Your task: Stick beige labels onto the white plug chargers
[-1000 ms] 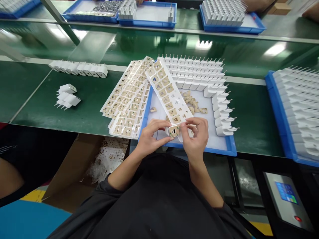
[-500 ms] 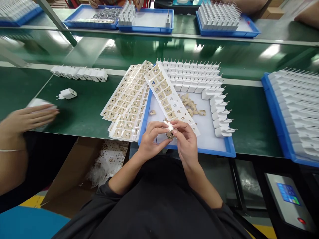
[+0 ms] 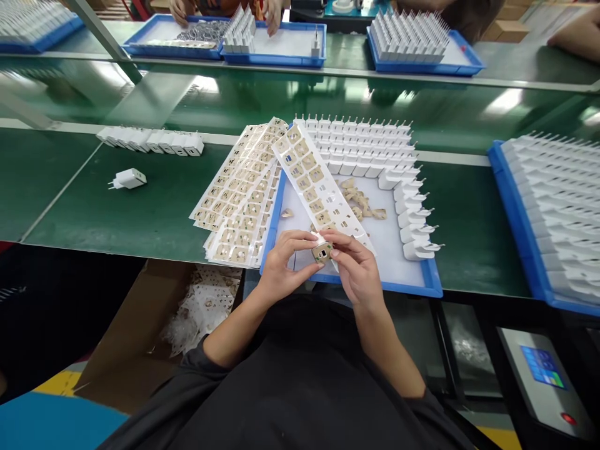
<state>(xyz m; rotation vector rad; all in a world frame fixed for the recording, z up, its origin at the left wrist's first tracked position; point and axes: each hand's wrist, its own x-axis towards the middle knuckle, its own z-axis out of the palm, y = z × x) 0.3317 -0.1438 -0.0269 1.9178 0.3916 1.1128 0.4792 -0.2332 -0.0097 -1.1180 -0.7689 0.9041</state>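
Both hands hold one small white charger over the near edge of a blue tray. My left hand grips its left side. My right hand pinches its right side, fingertips on the tan sticker covering its face. A long white sticker sheet with tan labels lies slanted on the tray just beyond my hands. Rows of white chargers line the tray's far and right sides, and peeled tan scraps lie in the middle.
A stack of sticker sheets fans left of the tray. One lone charger and a row of chargers sit on the green bench at left. Another full tray stands at right. Other people's hands work at far trays.
A neighbour's hand reached in at the left and took the small pile of chargers, leaving one, then withdrew. My hands turned the held charger and pressed the sticker on its face.
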